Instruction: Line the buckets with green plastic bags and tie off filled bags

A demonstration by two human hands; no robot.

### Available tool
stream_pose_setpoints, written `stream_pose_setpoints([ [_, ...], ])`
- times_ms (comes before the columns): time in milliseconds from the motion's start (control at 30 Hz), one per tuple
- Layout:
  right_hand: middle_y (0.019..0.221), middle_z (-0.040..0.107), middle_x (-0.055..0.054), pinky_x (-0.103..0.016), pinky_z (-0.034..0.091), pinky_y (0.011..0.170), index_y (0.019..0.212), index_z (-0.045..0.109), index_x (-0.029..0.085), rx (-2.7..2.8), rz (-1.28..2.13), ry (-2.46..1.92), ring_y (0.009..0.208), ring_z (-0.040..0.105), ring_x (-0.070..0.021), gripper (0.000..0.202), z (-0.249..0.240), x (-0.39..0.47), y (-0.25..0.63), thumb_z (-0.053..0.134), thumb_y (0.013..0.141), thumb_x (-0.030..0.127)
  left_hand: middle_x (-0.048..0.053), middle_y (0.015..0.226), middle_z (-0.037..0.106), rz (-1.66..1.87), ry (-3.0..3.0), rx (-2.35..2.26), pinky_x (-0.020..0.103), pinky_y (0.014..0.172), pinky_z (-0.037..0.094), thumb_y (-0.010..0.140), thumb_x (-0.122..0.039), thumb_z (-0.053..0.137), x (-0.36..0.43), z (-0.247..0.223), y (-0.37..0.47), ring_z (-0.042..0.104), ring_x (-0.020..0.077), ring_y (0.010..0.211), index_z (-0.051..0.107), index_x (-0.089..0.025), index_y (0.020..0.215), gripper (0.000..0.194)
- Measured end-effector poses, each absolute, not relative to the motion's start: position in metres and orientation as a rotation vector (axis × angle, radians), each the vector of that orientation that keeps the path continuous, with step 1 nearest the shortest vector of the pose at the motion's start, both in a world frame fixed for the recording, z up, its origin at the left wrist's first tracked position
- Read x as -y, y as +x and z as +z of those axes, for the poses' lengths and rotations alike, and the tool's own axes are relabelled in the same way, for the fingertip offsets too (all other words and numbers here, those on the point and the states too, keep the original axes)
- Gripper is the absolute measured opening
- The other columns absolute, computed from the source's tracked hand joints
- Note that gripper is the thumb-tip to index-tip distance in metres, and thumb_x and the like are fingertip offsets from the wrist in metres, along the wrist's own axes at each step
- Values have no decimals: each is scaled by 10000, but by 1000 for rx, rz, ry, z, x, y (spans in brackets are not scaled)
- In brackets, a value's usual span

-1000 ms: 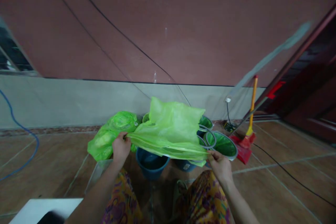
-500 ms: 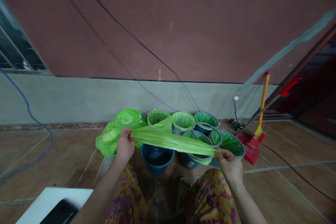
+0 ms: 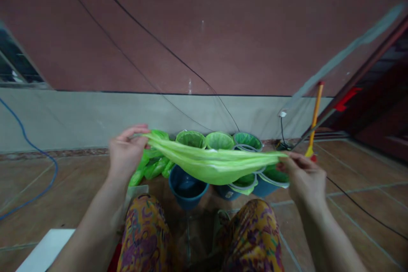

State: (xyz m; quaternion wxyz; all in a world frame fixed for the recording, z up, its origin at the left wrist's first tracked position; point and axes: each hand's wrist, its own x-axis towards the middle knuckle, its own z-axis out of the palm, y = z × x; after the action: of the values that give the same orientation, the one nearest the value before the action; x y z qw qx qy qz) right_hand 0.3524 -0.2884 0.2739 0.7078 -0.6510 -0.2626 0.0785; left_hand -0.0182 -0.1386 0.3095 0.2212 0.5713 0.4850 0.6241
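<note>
A light green plastic bag (image 3: pixel 210 165) is stretched sideways in the air, sagging in its middle. My left hand (image 3: pixel 129 146) pinches its left end, and my right hand (image 3: pixel 304 172) grips the right end. Below the bag stands a dark blue bucket (image 3: pixel 188 187) with no liner showing. Several bins with green liners stand behind and to the right, among them one at the back (image 3: pixel 191 139) and one at the right (image 3: pixel 276 175). The bag hides parts of them. Grey rings (image 3: pixel 247 147) lie over the right bins.
Green bags (image 3: pixel 154 165) lie on the floor behind my left hand. A blue hose (image 3: pixel 52 174) curves at the left, near a white board (image 3: pixel 47 248). At the right are a yellow-handled tool (image 3: pixel 315 119) and a black cable (image 3: pixel 360 204). A wall (image 3: pixel 153 110) stands behind the bins.
My hands have risen and moved farther apart, pulling the green bag wider and closer to the camera. The view has shifted slightly.
</note>
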Motion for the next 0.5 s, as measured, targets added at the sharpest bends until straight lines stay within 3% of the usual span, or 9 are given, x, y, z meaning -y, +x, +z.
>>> stream_pose_setpoints([
  [100, 723, 705, -20, -273, 551, 615, 884, 775, 170, 665, -308, -1180, 607, 640, -136, 236, 331, 296, 339, 775, 687, 301, 35, 1166, 739, 2046, 1709, -1092, 252, 767, 608, 793, -238, 622, 141, 344, -18, 693, 161, 1020, 731, -157, 855, 149],
  [167, 805, 734, -42, -313, 566, 703, 875, 780, 177, 608, -642, -1038, 684, 673, -159, 225, 331, 300, 337, 760, 684, 294, 18, 1217, 725, 2016, 1713, -1097, 308, 882, 601, 830, -232, 585, 138, 332, -22, 654, 192, 1151, 739, -172, 881, 173],
  [200, 823, 742, -53, -326, 566, 700, 868, 778, 177, 595, -669, -1080, 695, 677, -173, 225, 318, 302, 338, 735, 696, 316, 24, 1185, 740, 1979, 1664, -1140, 297, 849, 610, 786, -228, 604, 135, 316, -23, 665, 203, 1134, 733, -173, 801, 141],
  [333, 614, 703, -65, -294, 483, 478, 727, 749, 149, 728, 195, -1632, 512, 610, -189, 307, 222, 304, 356, 729, 619, 436, 92, 1147, 748, 1522, 1340, -1335, 273, 614, 623, 677, -280, 643, 122, 229, -28, 720, 232, 942, 702, -176, 678, 120],
  [400, 647, 721, -69, -288, 481, 485, 791, 760, 145, 712, 349, -1724, 533, 620, -194, 375, 184, 306, 364, 731, 620, 476, 98, 1183, 736, 1435, 1289, -1380, 269, 574, 609, 658, -256, 641, 120, 199, -26, 719, 198, 816, 709, -175, 693, 112],
  [500, 684, 734, -64, -293, 505, 527, 829, 759, 154, 668, 372, -1723, 577, 640, -202, 406, 164, 311, 369, 746, 624, 504, 97, 1184, 738, 1427, 1228, -1454, 249, 524, 573, 648, -240, 630, 121, 186, -22, 676, 140, 648, 708, -172, 707, 118],
])
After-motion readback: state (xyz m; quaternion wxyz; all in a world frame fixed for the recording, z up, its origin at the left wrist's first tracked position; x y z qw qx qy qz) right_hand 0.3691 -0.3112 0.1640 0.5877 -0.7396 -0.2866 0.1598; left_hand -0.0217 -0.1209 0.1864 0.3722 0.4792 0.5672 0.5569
